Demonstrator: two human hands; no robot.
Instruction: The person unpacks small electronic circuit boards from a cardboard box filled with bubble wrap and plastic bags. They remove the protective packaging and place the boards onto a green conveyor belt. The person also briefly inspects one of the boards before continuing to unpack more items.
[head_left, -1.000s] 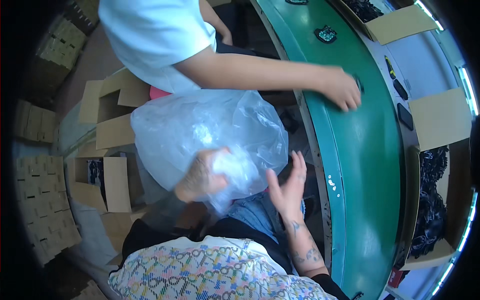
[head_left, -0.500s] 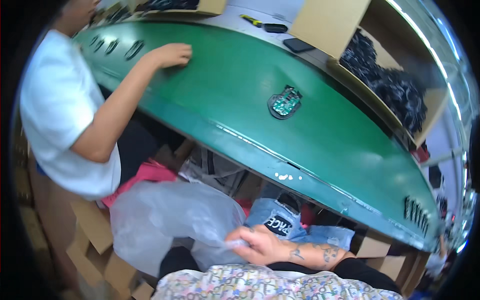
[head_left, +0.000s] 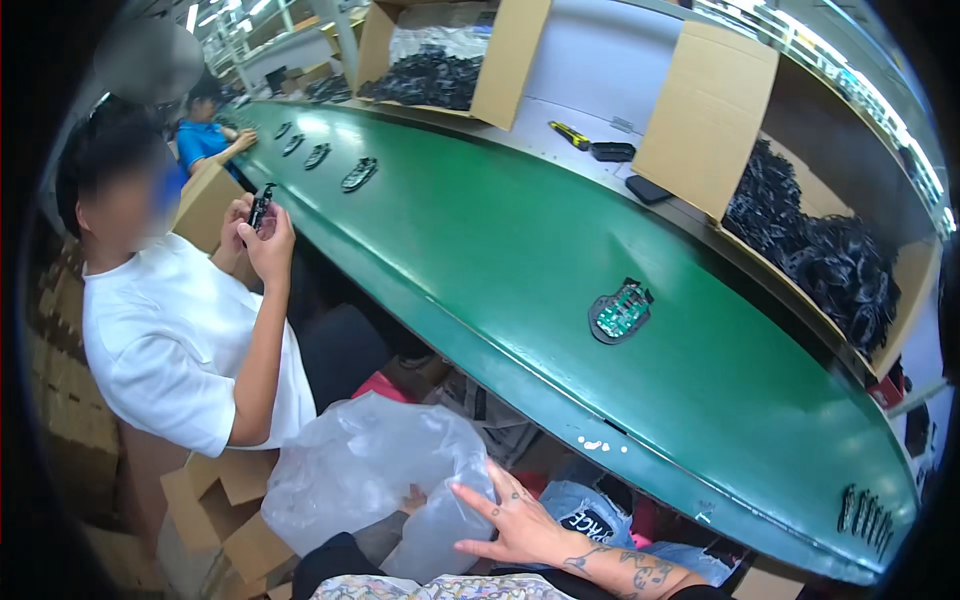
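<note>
The translucent plastic bag [head_left: 350, 450] is beside the near edge of the green counter [head_left: 480, 290]. Right hand [head_left: 522, 522]: grip released, fingers spread at the bag's right side. Left hand [head_left: 413, 498]: mostly hidden at the bag; its grip cannot be told.

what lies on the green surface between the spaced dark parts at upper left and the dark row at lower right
One dark-rimmed green circuit board lies there on the green surface, apart from both groups, as the head view shows.
</note>
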